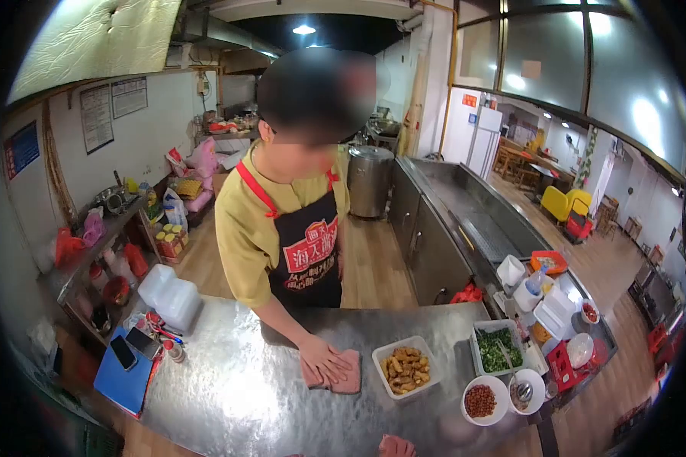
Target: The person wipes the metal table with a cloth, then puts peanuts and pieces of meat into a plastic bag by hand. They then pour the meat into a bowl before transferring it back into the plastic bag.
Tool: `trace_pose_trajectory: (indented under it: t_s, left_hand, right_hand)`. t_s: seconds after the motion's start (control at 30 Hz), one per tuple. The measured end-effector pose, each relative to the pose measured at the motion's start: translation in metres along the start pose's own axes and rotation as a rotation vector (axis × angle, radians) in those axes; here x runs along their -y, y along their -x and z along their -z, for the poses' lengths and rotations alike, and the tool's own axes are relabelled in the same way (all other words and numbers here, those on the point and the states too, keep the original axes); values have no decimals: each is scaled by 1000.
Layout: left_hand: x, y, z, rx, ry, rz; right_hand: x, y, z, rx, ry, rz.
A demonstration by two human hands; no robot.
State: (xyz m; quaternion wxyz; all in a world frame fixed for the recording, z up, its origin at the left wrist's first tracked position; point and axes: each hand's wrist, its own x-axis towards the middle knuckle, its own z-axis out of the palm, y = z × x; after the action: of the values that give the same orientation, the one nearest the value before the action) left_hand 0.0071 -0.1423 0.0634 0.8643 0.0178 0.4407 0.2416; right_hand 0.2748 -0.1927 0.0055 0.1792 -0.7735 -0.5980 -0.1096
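Note:
At the bottom edge, right of centre, a small pinkish shape [397,446] pokes into view over the near side of the steel table [229,404]. It may be my right hand or a bit of cloth; the frame cuts it off, so its fingers cannot be made out. My left hand does not show. Nearest to that shape is a white tub [405,390] of golden-brown fried pieces. Across the table, a co-worker in a yellow shirt and black apron presses one flat hand [324,361] onto a pink cloth [346,381].
On the right are a tub of chopped greens [498,348], a bowl of peanuts [480,401] and a bowl with a spoon [527,391]. White containers [177,303], a phone [123,353], a blue folder [123,385] and a small bottle [174,351] lie left.

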Motion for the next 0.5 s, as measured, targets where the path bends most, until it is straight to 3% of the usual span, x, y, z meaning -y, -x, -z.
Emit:
trace_pose_trajectory:
  t_s: [0.1,0.17,0.23,0.37,0.5]
  left_hand:
    - [-5,-8,7,20,-11,-10]
    - [-6,-15,17,8,-33,20]
    - [-5,-20,25,134,-53,-12]
    - [-6,-29,32,63,-67,65]
    - [-9,-41,37,211,44,142]
  right_hand:
    - [14,-14,38,34,-65,-52]
    - [10,-11,29,23,-85,-54]
    - [8,-11,25,5,-106,-57]
    - [8,-11,25,-3,-185,-96]
    - [9,-18,31,-111,-168,-56]
